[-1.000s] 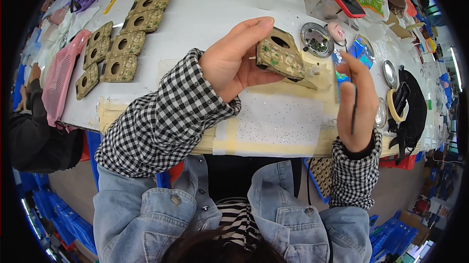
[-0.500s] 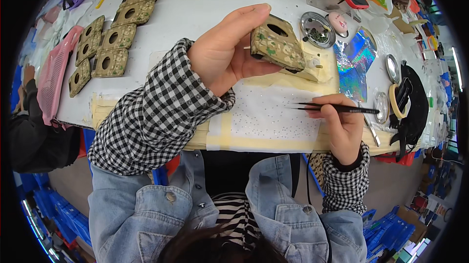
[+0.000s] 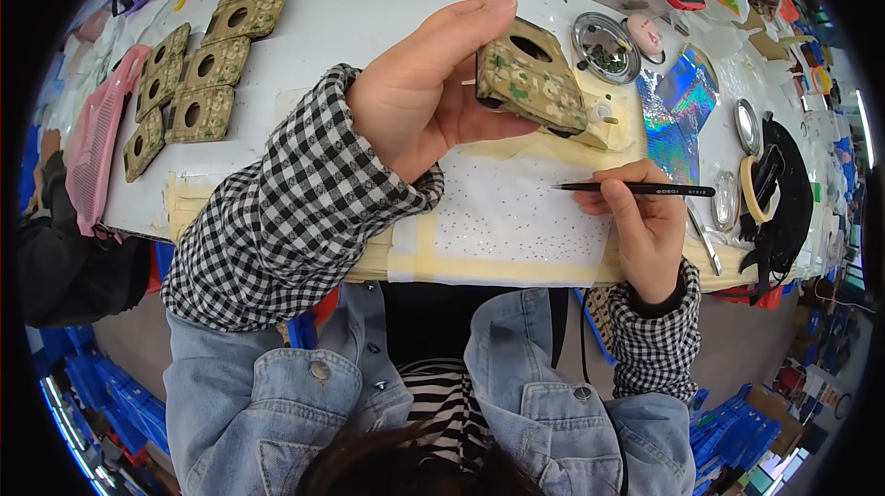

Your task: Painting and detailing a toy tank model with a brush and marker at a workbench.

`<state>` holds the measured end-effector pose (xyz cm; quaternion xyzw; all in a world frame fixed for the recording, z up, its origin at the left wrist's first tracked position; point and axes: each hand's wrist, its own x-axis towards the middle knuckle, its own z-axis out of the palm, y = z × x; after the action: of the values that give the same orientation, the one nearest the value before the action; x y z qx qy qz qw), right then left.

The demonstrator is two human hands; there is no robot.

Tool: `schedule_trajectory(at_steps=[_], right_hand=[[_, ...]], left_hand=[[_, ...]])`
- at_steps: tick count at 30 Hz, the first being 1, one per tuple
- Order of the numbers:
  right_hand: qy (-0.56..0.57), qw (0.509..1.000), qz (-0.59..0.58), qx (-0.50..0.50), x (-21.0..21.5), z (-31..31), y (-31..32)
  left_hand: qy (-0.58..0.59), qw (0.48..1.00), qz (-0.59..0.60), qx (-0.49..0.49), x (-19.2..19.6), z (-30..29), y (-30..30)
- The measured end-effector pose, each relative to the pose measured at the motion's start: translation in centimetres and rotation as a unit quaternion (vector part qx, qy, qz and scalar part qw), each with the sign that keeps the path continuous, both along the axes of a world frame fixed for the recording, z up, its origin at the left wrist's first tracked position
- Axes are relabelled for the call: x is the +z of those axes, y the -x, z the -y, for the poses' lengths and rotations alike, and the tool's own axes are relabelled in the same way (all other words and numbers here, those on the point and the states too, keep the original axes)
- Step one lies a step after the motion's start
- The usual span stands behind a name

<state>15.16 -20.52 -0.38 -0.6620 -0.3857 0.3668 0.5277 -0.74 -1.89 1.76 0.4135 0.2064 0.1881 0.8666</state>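
My left hand (image 3: 410,90) is raised over the table, its thumb and fingers wrapped round a small camouflage case (image 3: 544,95) with a round hole, tilted toward me. Lower right, my right hand (image 3: 641,229) pinches black tweezers (image 3: 668,189). Their points face left, drawn nearly together, over a white sheet (image 3: 415,252) scattered with tiny shiny stones (image 3: 525,219). Whether a stone sits between the points is too small to tell. Behind the case, a yellowish block (image 3: 613,127) with a white nozzle is partly covered by it.
Several similar camouflage cases (image 3: 203,113) lie at the left beside a pink mesh basket (image 3: 97,146). To the right are a round tin (image 3: 606,49), shiny holographic film (image 3: 673,118), a metal tool (image 3: 705,238) and a black cloth item (image 3: 784,201). Another person's dark sleeve (image 3: 55,265) shows far left.
The tweezers have risen slightly and their points have come together. My left hand still holds the case, which sits slightly lower right in view. The whole view has shifted a little.
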Motion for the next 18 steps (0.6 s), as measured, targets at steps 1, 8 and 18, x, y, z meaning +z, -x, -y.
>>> schedule_trajectory(at_steps=[1,8,18], right_hand=[[0.001,1.000,0.000,0.000,0.00,0.01,-0.02],[0.001,1.000,0.000,0.001,-0.06,0.00,-0.08],[0.006,1.000,0.001,-0.001,-0.02,0.00,-0.17]], left_hand=[[-0.002,1.000,0.001,-0.001,0.07,-0.02,-0.01],[0.000,1.000,-0.004,0.009,0.21,0.10,-0.07],[0.001,1.000,-0.003,0.012,0.17,0.18,-0.06]])
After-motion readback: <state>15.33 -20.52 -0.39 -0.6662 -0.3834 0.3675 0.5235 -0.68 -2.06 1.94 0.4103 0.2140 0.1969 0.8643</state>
